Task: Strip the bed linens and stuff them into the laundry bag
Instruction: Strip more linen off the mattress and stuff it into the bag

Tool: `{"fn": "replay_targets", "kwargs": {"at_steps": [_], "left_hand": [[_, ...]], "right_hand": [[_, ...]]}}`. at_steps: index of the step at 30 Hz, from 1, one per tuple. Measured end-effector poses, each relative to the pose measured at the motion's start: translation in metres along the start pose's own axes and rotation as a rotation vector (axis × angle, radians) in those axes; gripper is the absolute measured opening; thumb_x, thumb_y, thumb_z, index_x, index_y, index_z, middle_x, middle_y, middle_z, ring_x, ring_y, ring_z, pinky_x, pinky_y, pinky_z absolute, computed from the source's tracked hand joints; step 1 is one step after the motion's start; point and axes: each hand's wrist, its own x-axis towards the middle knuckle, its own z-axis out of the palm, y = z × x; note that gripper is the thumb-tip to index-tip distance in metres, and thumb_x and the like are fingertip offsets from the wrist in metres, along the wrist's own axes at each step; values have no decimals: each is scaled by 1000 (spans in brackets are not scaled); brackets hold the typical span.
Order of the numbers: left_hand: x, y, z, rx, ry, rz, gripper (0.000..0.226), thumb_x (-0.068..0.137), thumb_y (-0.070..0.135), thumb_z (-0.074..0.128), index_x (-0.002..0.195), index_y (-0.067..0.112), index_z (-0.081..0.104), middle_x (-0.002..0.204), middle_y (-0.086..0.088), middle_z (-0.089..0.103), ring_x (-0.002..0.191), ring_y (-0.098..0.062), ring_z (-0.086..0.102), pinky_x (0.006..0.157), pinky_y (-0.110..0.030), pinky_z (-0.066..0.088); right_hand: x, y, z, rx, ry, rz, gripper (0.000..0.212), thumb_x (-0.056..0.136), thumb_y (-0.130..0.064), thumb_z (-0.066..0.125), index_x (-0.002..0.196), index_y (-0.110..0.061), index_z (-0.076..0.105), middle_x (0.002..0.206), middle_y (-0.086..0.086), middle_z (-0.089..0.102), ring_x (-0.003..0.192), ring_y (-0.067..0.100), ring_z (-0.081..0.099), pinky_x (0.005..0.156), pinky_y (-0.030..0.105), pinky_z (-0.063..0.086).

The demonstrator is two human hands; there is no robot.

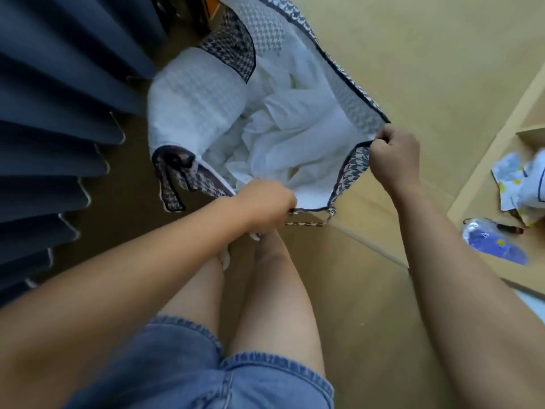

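The laundry bag [233,45], a big soft one in a dark houndstooth print with a pale lining, sits slumped on the wooden floor [413,54] right in front of the person's bare legs, with the pleated blue curtain [59,98] just beside it. White bed linens [289,134] lie crumpled down inside it, filling much of the bottom and bunching up toward the near side. So the stuffing looks well under way, perhaps close to done. The bed itself is not in view from here, so I cannot tell whether anything is left on it to strip. Nothing white lies loose on the floor around the bag.

Both hands are at the mouth of the bag. The left hand [265,202] is curled into a fist on the near rim, close to a woven strap handle [309,223] that hangs off the edge; whether it also pinches a bit of the linen there I cannot make out. The right hand [393,154] is closed tight on the right-hand corner of the rim, knuckles up, pulling that edge outward. Between them the near edge is drawn taut and the opening is spread wide.

To my eye this is the step of holding the bag open or gathering its top, with closing it up or fetching more linens likely what remains.

Off to the right a low wooden shelf [486,178] holds some small printed packets.
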Motion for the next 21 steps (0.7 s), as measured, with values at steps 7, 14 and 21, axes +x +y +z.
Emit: {"fn": "replay_targets", "kwargs": {"at_steps": [7, 14, 21], "left_hand": [[-61, 3, 23, 110, 12, -14, 10, 92, 7, 44, 84, 12, 48, 90, -13, 58, 87, -33, 55, 65, -35, 39], [-93, 84, 30, 78, 75, 67, 29, 94, 11, 44, 113, 14, 64, 114, -9, 63, 99, -31, 57, 72, -33, 44], [-142, 288, 95, 14, 23, 435, 30, 94, 26, 49, 119, 20, 62, 117, -4, 65, 106, -26, 60, 86, -32, 47]], "right_hand": [[-113, -8, 3, -70, -143, 115, 30, 81, -6, 44, 106, -13, 58, 94, 16, 61, 85, 35, 52, 69, 35, 37], [-289, 29, -7, 268, -26, 340, 29, 86, -6, 49, 113, -14, 57, 71, -5, 50, 75, 24, 51, 66, 29, 37], [-470, 111, -57, 471, 241, 619, 18, 90, -9, 51, 101, -20, 58, 80, 0, 56, 70, 20, 51, 61, 27, 38]]}}
